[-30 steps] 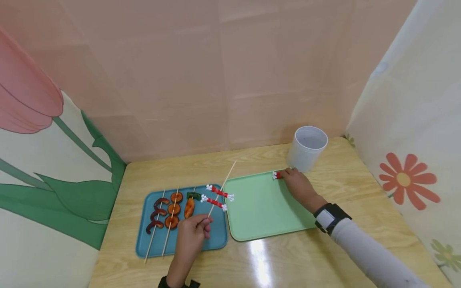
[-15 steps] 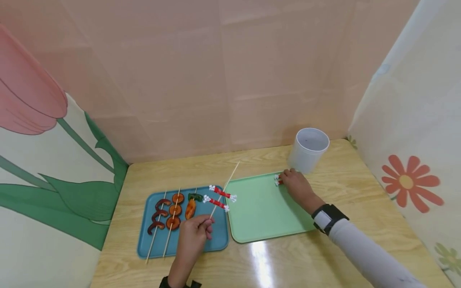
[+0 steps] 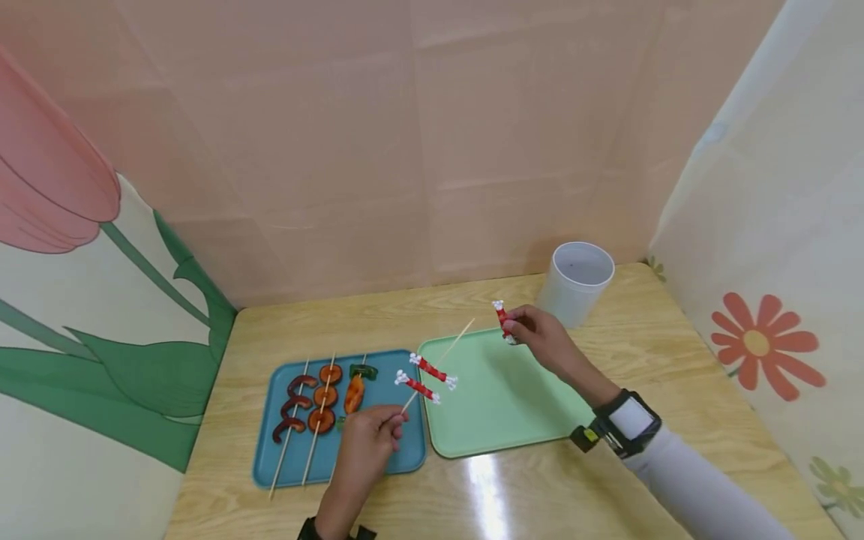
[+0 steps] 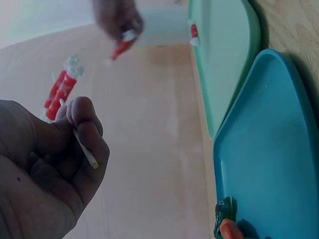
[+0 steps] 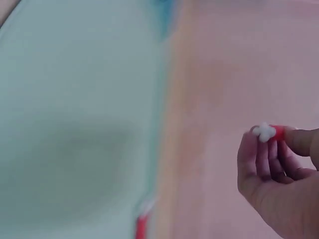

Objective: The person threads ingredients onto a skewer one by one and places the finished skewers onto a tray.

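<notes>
red-and-white bone piece (image 3: 502,318) sits pinched in my right hand (image 3: 543,341), lifted above the green tray (image 3: 499,405), near the skewer (image 3: 439,362) tip. my left hand (image 3: 367,446) grips that thin wooden skewer low down, two bone pieces already threaded. i judge the piece light, stiff, a bit slippery; best held mid-shaft, leaving the knobbed ends free. the skewer looks snappable.
</notes>
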Demonstrator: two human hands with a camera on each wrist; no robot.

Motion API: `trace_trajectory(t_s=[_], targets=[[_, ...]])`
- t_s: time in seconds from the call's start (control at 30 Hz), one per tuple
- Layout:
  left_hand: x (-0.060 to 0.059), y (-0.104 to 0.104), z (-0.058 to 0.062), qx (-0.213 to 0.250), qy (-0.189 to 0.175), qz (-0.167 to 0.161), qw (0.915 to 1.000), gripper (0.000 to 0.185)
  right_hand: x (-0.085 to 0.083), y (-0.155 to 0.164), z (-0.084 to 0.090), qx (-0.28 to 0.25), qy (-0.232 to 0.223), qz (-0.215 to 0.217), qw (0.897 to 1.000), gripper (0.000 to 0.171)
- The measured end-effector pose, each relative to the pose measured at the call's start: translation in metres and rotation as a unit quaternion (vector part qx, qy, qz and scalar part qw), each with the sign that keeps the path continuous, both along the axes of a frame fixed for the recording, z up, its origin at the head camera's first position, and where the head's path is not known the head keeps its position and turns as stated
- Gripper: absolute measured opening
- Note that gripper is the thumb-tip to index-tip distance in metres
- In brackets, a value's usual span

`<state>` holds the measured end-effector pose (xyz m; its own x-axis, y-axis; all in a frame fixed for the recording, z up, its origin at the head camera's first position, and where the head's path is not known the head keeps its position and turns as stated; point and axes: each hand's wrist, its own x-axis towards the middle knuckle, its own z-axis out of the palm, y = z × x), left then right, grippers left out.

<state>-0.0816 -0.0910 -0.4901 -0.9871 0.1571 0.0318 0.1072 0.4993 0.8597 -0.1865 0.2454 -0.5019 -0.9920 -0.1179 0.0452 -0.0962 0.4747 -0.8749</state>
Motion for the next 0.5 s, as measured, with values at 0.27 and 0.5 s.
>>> trace_trajectory(t_s=[0.27, 0.5], targets=[[-0.001, 0.007, 0.003, -0.038, 0.035, -0.028, 0.9983, 0.015, 0.023, -0.028, 0.063, -0.172, -0.055, 0.037, 0.983, 0.033], [-0.002, 0.009, 0.005, -0.037, 0.022, -0.022, 0.9988, 0.016, 0.028, -0.035, 0.077, -0.181, -0.044, 0.038, 0.982, 0.028]])
